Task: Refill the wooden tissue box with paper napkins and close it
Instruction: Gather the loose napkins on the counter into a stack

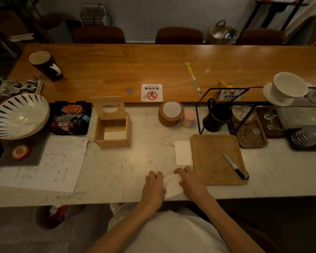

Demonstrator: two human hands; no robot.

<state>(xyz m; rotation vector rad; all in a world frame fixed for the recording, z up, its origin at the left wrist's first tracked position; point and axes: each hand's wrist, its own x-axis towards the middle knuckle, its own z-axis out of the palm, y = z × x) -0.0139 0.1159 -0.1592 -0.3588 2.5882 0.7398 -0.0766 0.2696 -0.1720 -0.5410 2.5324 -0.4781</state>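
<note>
The wooden tissue box (112, 142) stands on the marble counter, left of centre, its hinged lid (109, 107) with an oval slot raised upright at the back. A little white paper lies in the bottom of the box. Near the counter's front edge both hands press on a white paper napkin (172, 187): my left hand (153, 187) on its left side, my right hand (189, 179) on its right. A second folded white napkin (183, 152) lies flat beside the cutting board, apart from my hands.
A wooden cutting board (213, 161) with a serrated knife (233, 165) sits right of my hands. Printed paper sheets (49, 167) lie at left, with a striped bowl (16, 115) and black tray (70, 117) behind. Stacked coasters (171, 114), a black mug (217, 117) and a wire rack stand further back.
</note>
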